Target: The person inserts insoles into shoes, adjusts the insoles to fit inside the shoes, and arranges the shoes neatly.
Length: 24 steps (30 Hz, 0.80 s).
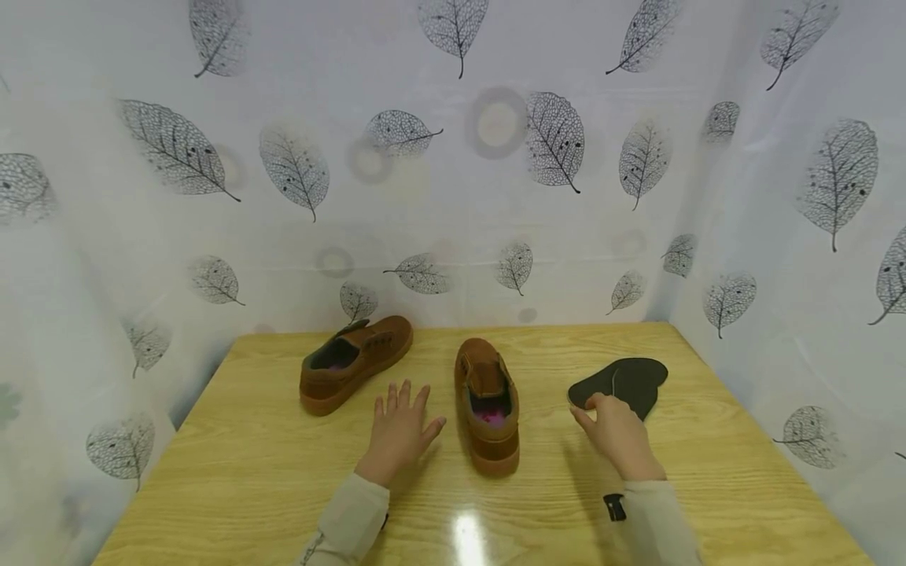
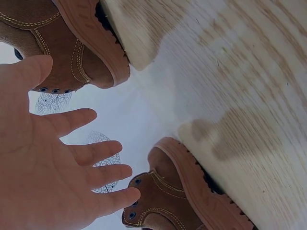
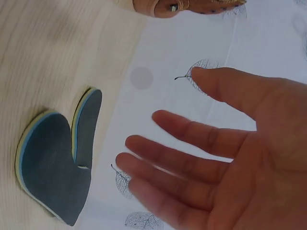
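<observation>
My left hand (image 1: 399, 432) hovers over the table between two brown shoes, its fingers spread and holding nothing. The left shoe (image 1: 354, 358) lies angled with its toe toward the back. Right of that hand, the other shoe (image 1: 490, 440) stands heel toward me, with pink showing inside. My right hand (image 1: 617, 432) is just in front of dark insoles (image 1: 640, 381), which lie flat and seem to overlap. In the right wrist view its fingers are loosely bent, with thumb apart, and hold nothing. There the insoles (image 3: 53, 158) show blue and yellow edges.
The wooden table (image 1: 255, 479) ends at a white leaf-print curtain (image 1: 453, 212) behind and at both sides. The right shoe stands between my hands. A dark band (image 1: 614, 507) is on my right wrist.
</observation>
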{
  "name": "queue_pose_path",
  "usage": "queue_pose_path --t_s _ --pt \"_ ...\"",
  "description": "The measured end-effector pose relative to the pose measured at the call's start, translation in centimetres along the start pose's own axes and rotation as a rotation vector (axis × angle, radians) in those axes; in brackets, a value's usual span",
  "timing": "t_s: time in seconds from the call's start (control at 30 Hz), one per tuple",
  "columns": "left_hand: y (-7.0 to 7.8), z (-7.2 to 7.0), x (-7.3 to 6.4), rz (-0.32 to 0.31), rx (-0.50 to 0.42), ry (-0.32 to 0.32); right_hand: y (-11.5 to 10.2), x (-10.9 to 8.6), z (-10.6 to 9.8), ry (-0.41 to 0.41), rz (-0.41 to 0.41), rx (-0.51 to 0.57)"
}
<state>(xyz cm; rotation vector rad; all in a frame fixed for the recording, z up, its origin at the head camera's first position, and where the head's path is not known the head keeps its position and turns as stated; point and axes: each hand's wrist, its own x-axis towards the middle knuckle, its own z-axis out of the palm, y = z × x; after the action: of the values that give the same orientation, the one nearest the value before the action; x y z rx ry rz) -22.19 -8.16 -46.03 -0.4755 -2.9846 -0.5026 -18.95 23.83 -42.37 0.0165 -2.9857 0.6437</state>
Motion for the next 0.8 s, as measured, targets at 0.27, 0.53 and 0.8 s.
queue_pose_path --t_s 0.27,0.53,0.8 --pt "0.0 0.0 0.0 0.0 -0.007 0.0 1.2 0.6 -0.5 -0.064 0.116 0.012" --pt "0.0 0.0 0.0 0.0 0.0 0.005 2.2 0.7 -0.2 -0.109 0.218 0.054" --pt "0.0 0.0 0.0 0.002 0.012 0.004 3.0 1.4 -0.4 -0.136 0.272 0.033"
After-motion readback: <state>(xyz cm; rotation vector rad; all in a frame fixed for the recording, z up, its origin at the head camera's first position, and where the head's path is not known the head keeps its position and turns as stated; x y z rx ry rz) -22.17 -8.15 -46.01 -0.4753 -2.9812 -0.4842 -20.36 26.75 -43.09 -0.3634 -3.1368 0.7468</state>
